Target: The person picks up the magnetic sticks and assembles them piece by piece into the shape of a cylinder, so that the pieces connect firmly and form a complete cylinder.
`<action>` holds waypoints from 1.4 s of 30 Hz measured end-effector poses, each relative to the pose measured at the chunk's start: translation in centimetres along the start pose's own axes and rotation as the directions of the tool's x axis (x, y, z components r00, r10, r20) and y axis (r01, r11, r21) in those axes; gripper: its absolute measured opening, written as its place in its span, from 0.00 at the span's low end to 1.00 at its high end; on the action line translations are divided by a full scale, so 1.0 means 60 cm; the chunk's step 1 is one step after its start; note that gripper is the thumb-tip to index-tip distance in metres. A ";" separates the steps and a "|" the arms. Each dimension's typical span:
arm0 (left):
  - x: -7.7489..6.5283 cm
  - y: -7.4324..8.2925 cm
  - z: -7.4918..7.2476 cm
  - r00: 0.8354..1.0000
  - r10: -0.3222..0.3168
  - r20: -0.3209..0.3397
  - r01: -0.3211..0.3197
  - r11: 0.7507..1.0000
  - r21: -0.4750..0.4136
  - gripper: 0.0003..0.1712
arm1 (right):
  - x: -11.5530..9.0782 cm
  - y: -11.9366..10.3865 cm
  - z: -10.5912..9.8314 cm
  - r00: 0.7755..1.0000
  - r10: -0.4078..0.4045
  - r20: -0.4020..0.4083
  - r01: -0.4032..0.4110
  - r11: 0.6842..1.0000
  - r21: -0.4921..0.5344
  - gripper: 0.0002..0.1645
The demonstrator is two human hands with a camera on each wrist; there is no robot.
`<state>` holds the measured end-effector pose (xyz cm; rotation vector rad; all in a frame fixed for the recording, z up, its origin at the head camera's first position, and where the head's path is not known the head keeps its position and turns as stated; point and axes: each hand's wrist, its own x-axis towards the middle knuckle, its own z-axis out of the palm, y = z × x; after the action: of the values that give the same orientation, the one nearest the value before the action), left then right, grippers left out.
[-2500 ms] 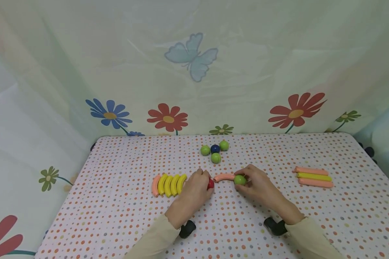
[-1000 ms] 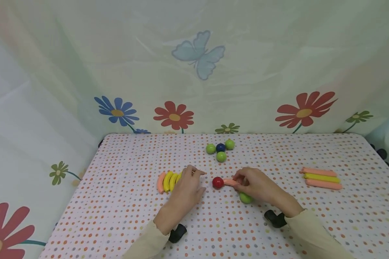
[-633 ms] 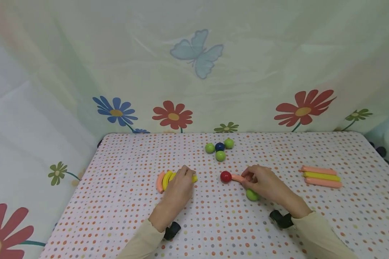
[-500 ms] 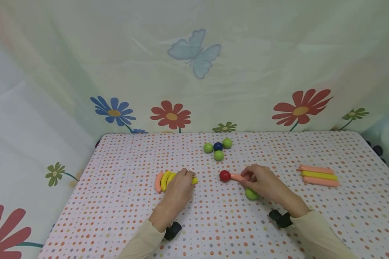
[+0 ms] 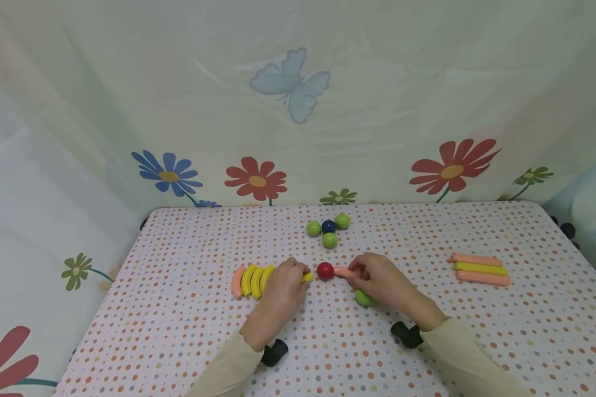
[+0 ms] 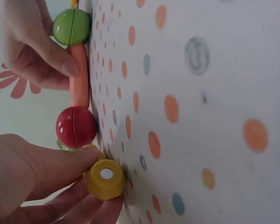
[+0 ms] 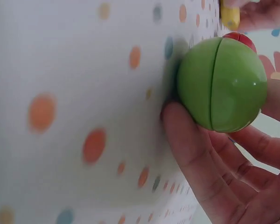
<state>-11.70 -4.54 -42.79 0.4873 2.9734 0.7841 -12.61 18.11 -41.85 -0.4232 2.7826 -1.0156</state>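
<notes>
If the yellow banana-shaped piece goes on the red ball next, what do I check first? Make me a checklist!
1. Left hand has the yellow piece: ok, fingers and thumb hold it.
2. Right hand steadies the peach stick: ok, it pinches the middle.
3. Peach stick meets both balls: ok, the red ball at one end, the green ball at the other.
4. Yellow piece touches the red ball: not ok, the head view shows a small gap.
5. All pieces in the curved row counted: cannot tell, the left hand may hide some.
</notes>
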 end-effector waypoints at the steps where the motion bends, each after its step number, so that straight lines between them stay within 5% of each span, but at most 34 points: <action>1: 0.001 0.000 0.002 1.000 0.002 -0.003 -0.002 1.000 0.003 0.09 | 0.002 -0.002 0.003 1.000 -0.009 -0.001 0.009 1.000 0.004 0.07; 29: 0.007 -0.003 -0.006 0.999 0.039 0.012 -0.040 0.998 0.039 0.08 | 0.027 -0.029 0.020 0.999 -0.040 0.036 0.044 0.992 -0.117 0.08; 42: 0.024 0.010 -0.006 0.995 0.094 0.043 -0.096 0.994 0.047 0.10 | 0.007 0.006 0.002 0.999 -0.054 0.008 0.054 0.996 -0.071 0.12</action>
<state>-12.95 -3.80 -42.11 0.6428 2.9574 0.7005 -13.07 18.17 -42.21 -0.5124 2.8229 -0.9260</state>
